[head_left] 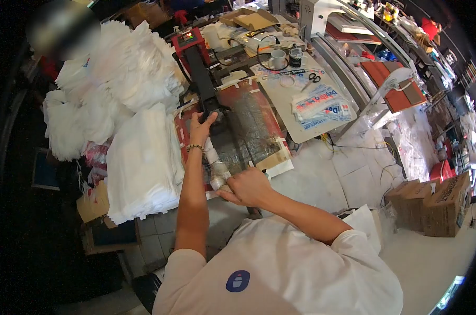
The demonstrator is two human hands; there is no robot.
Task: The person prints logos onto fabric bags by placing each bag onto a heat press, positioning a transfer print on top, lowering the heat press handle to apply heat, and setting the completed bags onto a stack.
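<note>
A heat press with a red control box [188, 42] and a black arm [202, 79] stands in front of me. My right hand [247, 188] is closed around the lower end of its handle [217, 168], which is wrapped in white material. My left hand [201, 126], a beaded bracelet at its wrist, rests at the front end of the black arm. Its thumb is spread from the index finger; the other fingers are partly hidden. Beneath the arm lies a dark, shiny sheet [248, 126] on a red base with taped edges.
Piles of white cloth [143, 157] crowd the left. At right, a light board [311, 115] carries printed sheets [324, 105], scissors [311, 80] and mugs [277, 59]. Another machine's frame [374, 42] stands beyond. Cardboard boxes [448, 205] sit on the floor at right.
</note>
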